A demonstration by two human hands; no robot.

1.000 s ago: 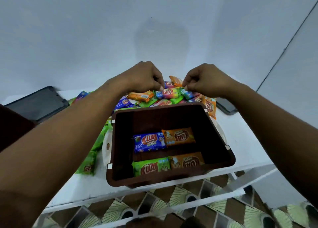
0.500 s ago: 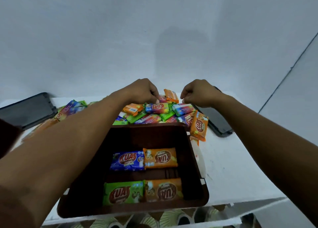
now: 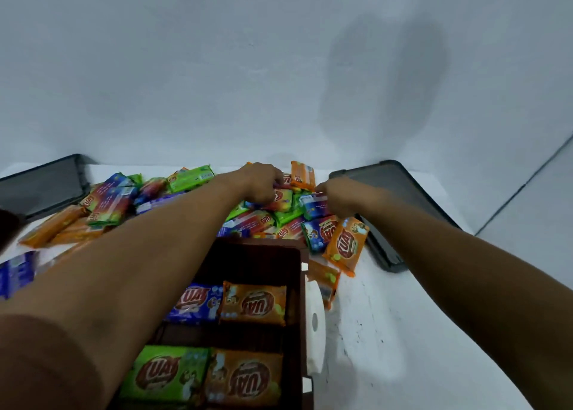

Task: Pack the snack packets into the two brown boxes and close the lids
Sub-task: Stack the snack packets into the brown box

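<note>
A brown box [image 3: 296,285] stands open in front of me with several snack packets laid flat inside, among them an orange one [image 3: 252,306] and a green one [image 3: 164,372]. Behind it lies a heap of colourful snack packets [image 3: 248,220]. My left hand [image 3: 260,182] reaches into the heap with curled fingers on a packet. My right hand [image 3: 336,197] pinches a blue-and-white packet [image 3: 316,206] at the heap's right side. An orange packet [image 3: 345,245] leans at the heap's right edge.
A dark lid [image 3: 43,186] lies at the far left and another dark lid [image 3: 400,199] at the right, partly under my right arm. More packets [image 3: 105,202] are spread to the left. The white table [image 3: 387,332] meets the wall behind.
The view has dropped closer to the box, and the box now sits lower in the frame. Both hands stay in the heap; the right hand now holds a blue-and-white packet.
</note>
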